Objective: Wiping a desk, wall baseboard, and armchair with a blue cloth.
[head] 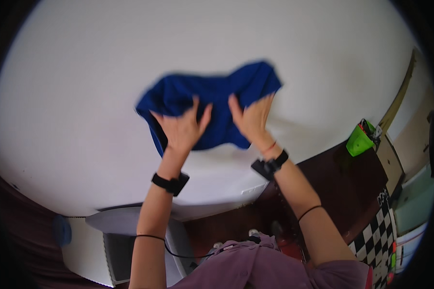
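Note:
A piece of dark blue fabric (220, 124), perhaps a garment, hangs in the air in front of me, loosely folded and slightly blurred. My left hand (181, 132) grips it on the left, with the thumb and one finger showing over the cloth and other fingers hidden in its folds. On the right, my right hand (252, 121) has hold of the cloth, its thumb lying across the front and its fingertips hidden by the fabric. Both wrists carry black straps with small dark devices.
Behind the fabric rises a white wall (94, 126) with a socket plate (254, 189) low down. At right, a lime-green bin (360, 141) holding small items stands on a dark brown surface (332, 173). A grey chair (121, 220) is at lower left, near a dark red curtain (25, 224).

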`<action>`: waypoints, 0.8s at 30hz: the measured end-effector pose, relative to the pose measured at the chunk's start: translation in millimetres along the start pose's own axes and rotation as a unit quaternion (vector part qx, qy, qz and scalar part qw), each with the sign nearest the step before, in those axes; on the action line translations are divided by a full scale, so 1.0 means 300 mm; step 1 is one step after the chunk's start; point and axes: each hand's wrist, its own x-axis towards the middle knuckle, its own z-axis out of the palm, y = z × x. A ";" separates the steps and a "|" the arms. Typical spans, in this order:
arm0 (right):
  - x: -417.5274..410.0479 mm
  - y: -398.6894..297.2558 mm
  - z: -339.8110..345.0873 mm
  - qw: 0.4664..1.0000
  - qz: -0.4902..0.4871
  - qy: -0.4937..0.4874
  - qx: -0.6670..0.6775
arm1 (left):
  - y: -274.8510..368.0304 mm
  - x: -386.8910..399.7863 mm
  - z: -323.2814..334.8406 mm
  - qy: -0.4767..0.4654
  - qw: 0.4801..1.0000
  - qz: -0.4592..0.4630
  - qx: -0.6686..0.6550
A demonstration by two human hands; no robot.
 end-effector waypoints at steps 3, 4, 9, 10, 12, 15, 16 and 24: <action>0.309 0.076 -0.045 0.981 -0.048 0.142 0.122 | 0.045 0.202 -0.040 0.060 0.998 0.008 -0.036; 0.320 0.111 -0.059 0.991 -0.045 0.071 0.103 | 0.074 0.231 -0.035 0.079 0.996 0.013 -0.026; -0.033 0.236 -0.016 0.993 -0.018 -0.067 0.095 | 0.168 -0.010 0.093 0.045 0.995 0.075 -0.057; -0.177 0.272 0.009 0.987 0.001 -0.087 0.133 | 0.184 -0.060 0.095 0.015 0.993 0.082 -0.087; -0.435 0.276 0.009 0.973 -0.019 -0.195 0.120 | 0.177 -0.238 0.143 -0.101 0.982 0.077 -0.138; -0.914 0.420 0.037 0.928 0.056 -0.340 0.140 | 0.260 -0.463 0.214 -0.320 0.901 0.034 -0.291; -1.044 0.458 0.018 0.957 0.022 -0.262 0.118 | 0.296 -0.521 0.238 -0.390 0.855 0.038 -0.339; -1.299 0.115 -0.117 0.927 0.220 -0.294 0.081 | 0.266 -1.327 0.385 -0.697 0.616 0.271 -0.248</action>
